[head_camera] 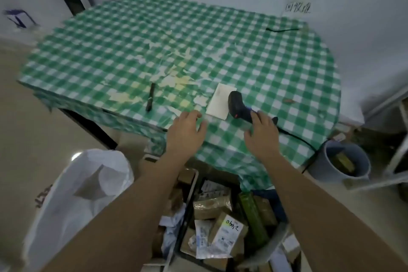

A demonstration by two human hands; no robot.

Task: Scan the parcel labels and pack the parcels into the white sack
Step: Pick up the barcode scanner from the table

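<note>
I'm reaching my right hand — fingers loose, gripping nothing — onto the scanner; its cord could snag, dragging it off.

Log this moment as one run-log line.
left hand: open, empty | right hand: reaching, fingers over scanner | parcels: in crate | white sack: open

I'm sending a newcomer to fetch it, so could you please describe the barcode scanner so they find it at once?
Look at the table with the green-and-white checked cloth, near its front edge on the right. The scanner lies there, its head overlapping a white card, with the right hand over its handle. It is the only black pistol-shaped device trailing a black cable; the slim dark pen lies further left.
</note>
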